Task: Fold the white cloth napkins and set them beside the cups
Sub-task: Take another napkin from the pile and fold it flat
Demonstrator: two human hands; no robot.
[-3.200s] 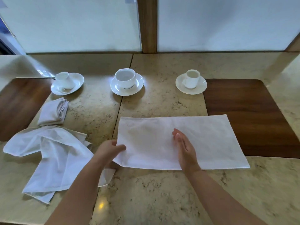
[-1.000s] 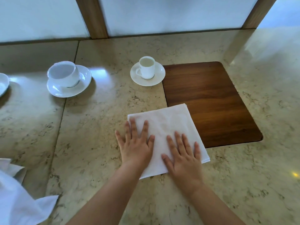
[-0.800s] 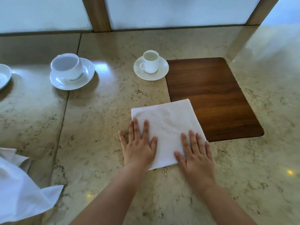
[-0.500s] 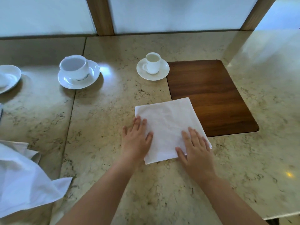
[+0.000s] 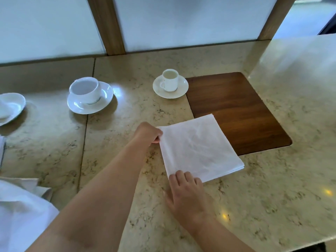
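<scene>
The beige marble counter (image 5: pixel 112 142) is filling nearly the whole frame, veined and glossy, with bright spots of light glinting at the lower right. Frosted panels (image 5: pixel 190 20) between wooden posts (image 5: pixel 106 24) are running across the top of the frame. A dark wooden inlay (image 5: pixel 241 106) with rounded corners is sitting flush in the stone at centre right.

At the lower left, a rumpled heap of white cloth (image 5: pixel 20 211) is spilling in from the edge. In the middle, the folded napkin (image 5: pixel 198 148) is lying flat as a layered square, its upper right corner overlapping the wood. A wide white cup (image 5: pixel 85 90) is standing on its saucer (image 5: pixel 101 104) at centre left, a small white cup (image 5: pixel 170 80) on another saucer (image 5: pixel 181 90) at upper centre, and a third saucer (image 5: pixel 12 106) is getting cut off at the left edge.

My left hand (image 5: pixel 149 133) is pinching the napkin's left edge near its upper corner, fingers curled round the layers. My right hand (image 5: pixel 185 190) is resting at the lower left corner, fingers bent with the tips lying on the cloth; whether they are gripping it, I cannot tell. My left forearm is crossing the counter diagonally from the bottom.
</scene>
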